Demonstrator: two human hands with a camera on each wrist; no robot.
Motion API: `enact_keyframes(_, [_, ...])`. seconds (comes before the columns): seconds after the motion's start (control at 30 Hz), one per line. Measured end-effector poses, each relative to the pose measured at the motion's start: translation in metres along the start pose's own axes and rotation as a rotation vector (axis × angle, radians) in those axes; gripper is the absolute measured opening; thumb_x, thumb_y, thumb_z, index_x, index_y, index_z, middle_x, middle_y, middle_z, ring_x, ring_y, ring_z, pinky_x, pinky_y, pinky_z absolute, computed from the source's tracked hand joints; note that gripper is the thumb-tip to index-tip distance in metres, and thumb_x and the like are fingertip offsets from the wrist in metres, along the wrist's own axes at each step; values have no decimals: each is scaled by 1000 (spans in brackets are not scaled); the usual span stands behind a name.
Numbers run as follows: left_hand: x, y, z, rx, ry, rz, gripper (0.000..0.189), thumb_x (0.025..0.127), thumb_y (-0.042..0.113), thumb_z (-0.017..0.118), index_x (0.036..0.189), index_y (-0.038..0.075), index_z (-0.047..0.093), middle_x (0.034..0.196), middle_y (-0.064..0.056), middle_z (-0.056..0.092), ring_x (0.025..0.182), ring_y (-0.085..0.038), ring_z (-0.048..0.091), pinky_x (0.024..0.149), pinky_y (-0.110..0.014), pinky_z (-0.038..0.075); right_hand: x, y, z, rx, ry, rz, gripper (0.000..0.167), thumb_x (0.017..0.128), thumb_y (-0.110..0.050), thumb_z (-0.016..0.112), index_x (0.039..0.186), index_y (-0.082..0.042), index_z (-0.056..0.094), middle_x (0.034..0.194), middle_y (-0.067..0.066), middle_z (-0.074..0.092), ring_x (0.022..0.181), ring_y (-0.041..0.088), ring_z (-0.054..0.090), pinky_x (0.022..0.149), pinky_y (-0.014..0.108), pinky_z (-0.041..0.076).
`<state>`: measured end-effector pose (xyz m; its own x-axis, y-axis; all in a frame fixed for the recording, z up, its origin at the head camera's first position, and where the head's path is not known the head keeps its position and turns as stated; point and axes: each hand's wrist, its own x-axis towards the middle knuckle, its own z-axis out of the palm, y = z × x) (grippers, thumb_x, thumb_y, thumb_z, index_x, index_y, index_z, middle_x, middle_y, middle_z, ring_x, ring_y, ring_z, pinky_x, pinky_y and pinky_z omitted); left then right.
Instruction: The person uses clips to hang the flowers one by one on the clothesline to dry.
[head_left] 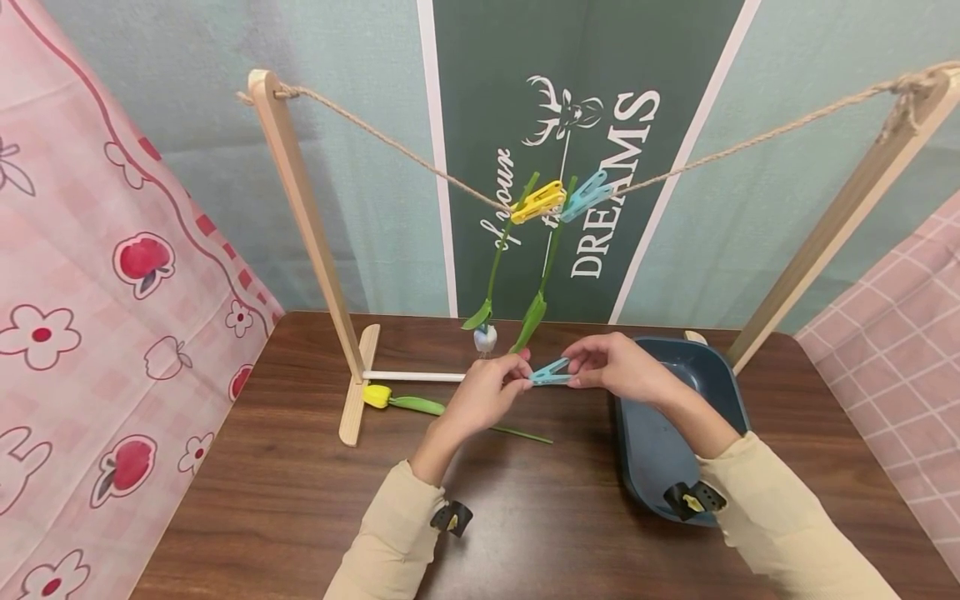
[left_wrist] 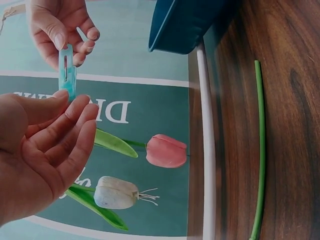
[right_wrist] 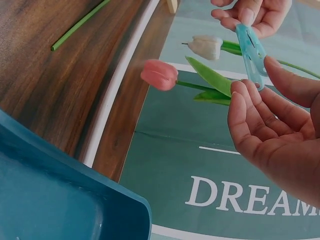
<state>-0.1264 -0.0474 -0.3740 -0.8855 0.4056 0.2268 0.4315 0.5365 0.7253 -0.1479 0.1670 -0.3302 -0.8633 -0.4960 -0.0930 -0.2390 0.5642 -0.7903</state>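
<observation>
Between the two hands is a light-blue clothespin (head_left: 551,372). My left hand (head_left: 487,396) pinches one end of it between thumb and fingers. At the other end, my right hand (head_left: 618,367) holds it by the handles. Behind the hands, two artificial tulips hang heads down from a rope (head_left: 405,152). A yellow clothespin (head_left: 538,202) clips the white tulip (left_wrist: 116,192) there, and another blue clothespin (head_left: 588,197) clips the pink tulip (left_wrist: 166,151). The pink head is mostly hidden behind my left hand in the head view. A yellow tulip (head_left: 377,397) lies on the table beneath my left forearm.
A left wooden post (head_left: 303,217) and a right wooden post (head_left: 840,225) carry the sagging rope. Low between them runs a white rod (head_left: 416,377). A dark-blue basin (head_left: 637,467) stands on the wooden table (head_left: 525,533) under my right forearm. Curtains surround the table.
</observation>
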Motion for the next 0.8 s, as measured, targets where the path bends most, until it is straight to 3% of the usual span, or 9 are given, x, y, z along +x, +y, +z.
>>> enact_keyframes(0.13, [0,1,0,-16,-2,1,4,87,9,62,88,6,62,101,-6,64,77,-11,58,68,-22,46,-1,-2,0,-17,17,-10,26,77,-1,70,101,6,62,80,5,61,74,18,56,63,27,48])
enact_keyframes(0.23, [1,1,1,-19,-2,7,4,87,9,62,87,5,62,103,-7,64,79,-12,60,70,-22,47,-1,-2,0,-25,33,-10,25,77,-1,70,99,6,62,79,5,61,73,18,56,62,27,47])
enact_keyframes(0.5, [1,2,0,-45,-12,-12,4,86,9,63,88,6,62,79,-2,64,72,-10,59,68,-22,47,-1,-3,1,-34,73,-14,22,76,1,70,96,6,63,76,6,60,70,18,56,60,26,47])
enact_keyframes(0.8, [1,1,-1,-56,-18,-31,6,86,10,62,91,6,62,78,-1,64,73,-11,59,69,-23,47,0,-6,1,-120,98,-24,16,76,2,70,91,5,64,71,4,59,65,17,53,55,28,43])
